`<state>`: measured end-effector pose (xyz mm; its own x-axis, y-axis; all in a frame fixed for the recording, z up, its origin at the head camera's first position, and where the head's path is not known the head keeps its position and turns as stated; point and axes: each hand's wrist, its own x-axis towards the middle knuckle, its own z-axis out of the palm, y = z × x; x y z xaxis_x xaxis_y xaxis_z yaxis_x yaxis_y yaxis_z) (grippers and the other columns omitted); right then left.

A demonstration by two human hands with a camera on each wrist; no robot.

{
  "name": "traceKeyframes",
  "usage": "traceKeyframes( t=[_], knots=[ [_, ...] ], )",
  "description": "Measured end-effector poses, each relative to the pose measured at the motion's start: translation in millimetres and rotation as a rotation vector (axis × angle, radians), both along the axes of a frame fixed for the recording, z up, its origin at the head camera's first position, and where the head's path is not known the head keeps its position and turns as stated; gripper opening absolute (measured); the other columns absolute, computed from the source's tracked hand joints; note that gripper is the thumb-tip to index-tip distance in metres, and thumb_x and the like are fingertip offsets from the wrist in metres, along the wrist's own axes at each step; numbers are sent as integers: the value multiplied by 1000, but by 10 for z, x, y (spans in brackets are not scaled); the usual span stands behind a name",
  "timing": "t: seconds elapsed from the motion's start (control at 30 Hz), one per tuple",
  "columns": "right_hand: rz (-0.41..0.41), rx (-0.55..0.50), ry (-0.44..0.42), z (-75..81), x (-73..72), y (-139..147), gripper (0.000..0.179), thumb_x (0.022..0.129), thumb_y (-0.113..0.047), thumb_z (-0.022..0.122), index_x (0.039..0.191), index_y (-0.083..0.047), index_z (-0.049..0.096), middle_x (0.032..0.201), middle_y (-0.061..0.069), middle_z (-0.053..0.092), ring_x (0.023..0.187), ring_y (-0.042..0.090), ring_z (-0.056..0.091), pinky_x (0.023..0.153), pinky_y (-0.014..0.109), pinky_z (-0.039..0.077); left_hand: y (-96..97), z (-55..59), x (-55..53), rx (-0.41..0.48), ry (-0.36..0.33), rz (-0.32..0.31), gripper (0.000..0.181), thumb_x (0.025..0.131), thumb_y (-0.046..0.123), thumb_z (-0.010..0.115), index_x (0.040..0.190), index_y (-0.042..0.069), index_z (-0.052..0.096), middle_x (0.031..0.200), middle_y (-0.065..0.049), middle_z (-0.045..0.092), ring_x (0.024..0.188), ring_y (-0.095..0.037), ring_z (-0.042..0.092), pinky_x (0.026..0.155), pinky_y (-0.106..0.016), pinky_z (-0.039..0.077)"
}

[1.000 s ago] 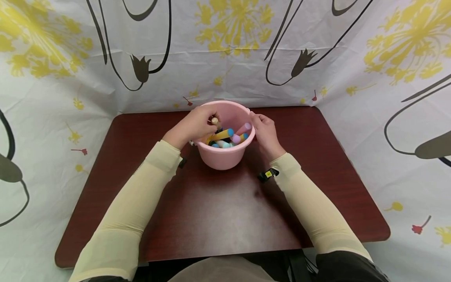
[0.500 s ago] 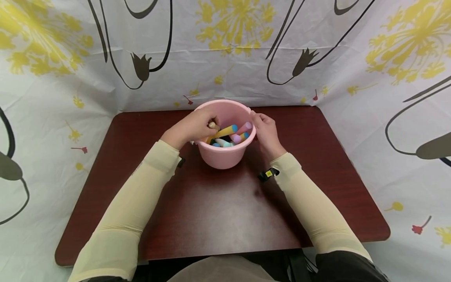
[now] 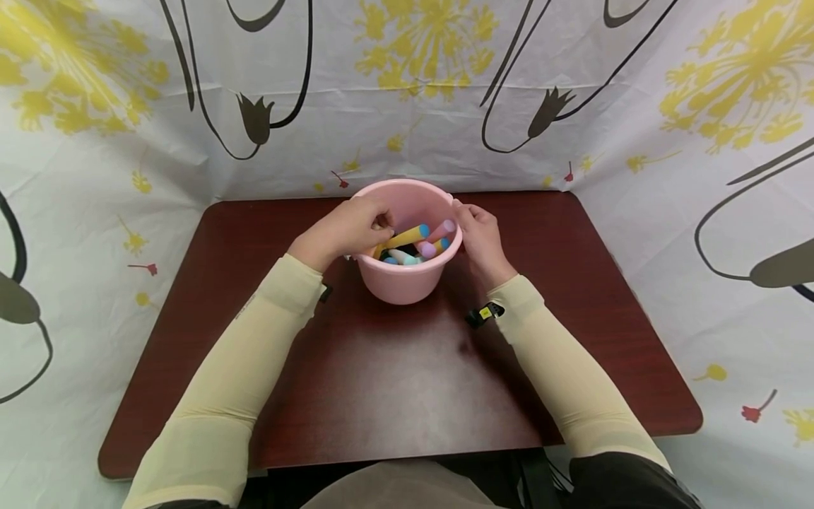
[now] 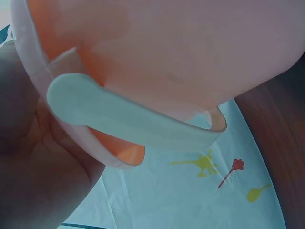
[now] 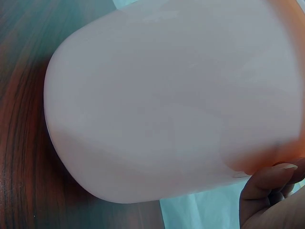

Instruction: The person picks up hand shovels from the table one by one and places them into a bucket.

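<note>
A pink bucket (image 3: 402, 283) stands toward the back of the table with several chunky marker-like sticks inside. Among them lie a yellow stick (image 3: 408, 236) with a blue end and a pink stick (image 3: 443, 230) with a lilac end. My left hand (image 3: 348, 227) reaches over the left rim, fingers bent down at the near end of the yellow stick; I cannot tell whether they hold anything. On the opposite side, my right hand (image 3: 480, 237) pinches the bucket's rim. The left wrist view shows the bucket's pale handle (image 4: 138, 114) hanging outside, beside the palm.
The bucket rests on a dark reddish-brown table (image 3: 407, 382) with rounded corners. A white sheet (image 3: 420, 141) printed with yellow flowers and dark stems hangs behind and at both sides. A black strap device (image 3: 485, 314) sits at the right wrist.
The left fingers have dipped, and the beige round-tipped piece by them has gone out of sight. The yellow stick has shifted slightly right. The right hand stays on the rim.
</note>
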<state>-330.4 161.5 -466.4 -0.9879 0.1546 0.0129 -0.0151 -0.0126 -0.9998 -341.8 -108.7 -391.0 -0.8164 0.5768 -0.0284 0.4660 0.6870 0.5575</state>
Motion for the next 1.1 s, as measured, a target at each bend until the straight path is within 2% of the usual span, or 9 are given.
traceKeyframes(
  t=[0.2, 0.47, 0.63, 0.83, 1.0, 1.1],
  knots=[
    [-1, -5, -3, -2, -10, 11, 52, 107, -52, 71, 117, -1, 75, 91, 5, 69, 67, 12, 64, 57, 24, 57, -17, 0, -3, 7, 29, 8, 18, 108, 22, 72, 118, 8, 75, 110, -5, 72, 98, -24, 65, 88, -41, 57],
    [9, 9, 23, -11, -29, 36, 53, 109, -49, 69, 112, 3, 73, 75, 1, 64, 54, 9, 58, 50, 23, 50, -59, -7, -36, 38, 34, 6, 21, 108, 24, 71, 122, 8, 73, 114, -4, 72, 104, -22, 65, 93, -42, 57],
    [9, 15, 7, 21, -19, 58, 50, 108, -49, 70, 112, 0, 75, 79, 2, 67, 57, 10, 60, 52, 23, 52, -81, 11, -40, 62, 34, 5, 17, 108, 24, 70, 120, 12, 73, 115, -4, 72, 107, -22, 65, 95, -43, 56],
    [31, 38, -46, 44, -19, 93, 46, 109, -49, 68, 116, -4, 75, 80, 1, 66, 60, 10, 60, 54, 23, 52, -113, -31, -62, 99, 89, -5, 14, 108, 23, 71, 116, 12, 74, 116, -4, 73, 113, -22, 67, 102, -45, 56],
    [98, 66, -77, 9, -33, 155, 48, 110, -50, 67, 121, -3, 72, 75, -1, 61, 57, 10, 56, 53, 24, 51, -180, -107, -25, 151, 113, 69, 16, 106, 25, 71, 116, 13, 74, 121, -4, 69, 115, -24, 65, 102, -46, 55],
    [156, 104, -101, -1, -30, 207, 53, 109, -56, 65, 121, -5, 70, 74, -1, 58, 59, 12, 54, 54, 26, 50, -266, -163, 7, 193, 155, 124, 17, 104, 22, 69, 118, 13, 74, 123, -4, 67, 112, -28, 63, 99, -47, 55]
  ],
)
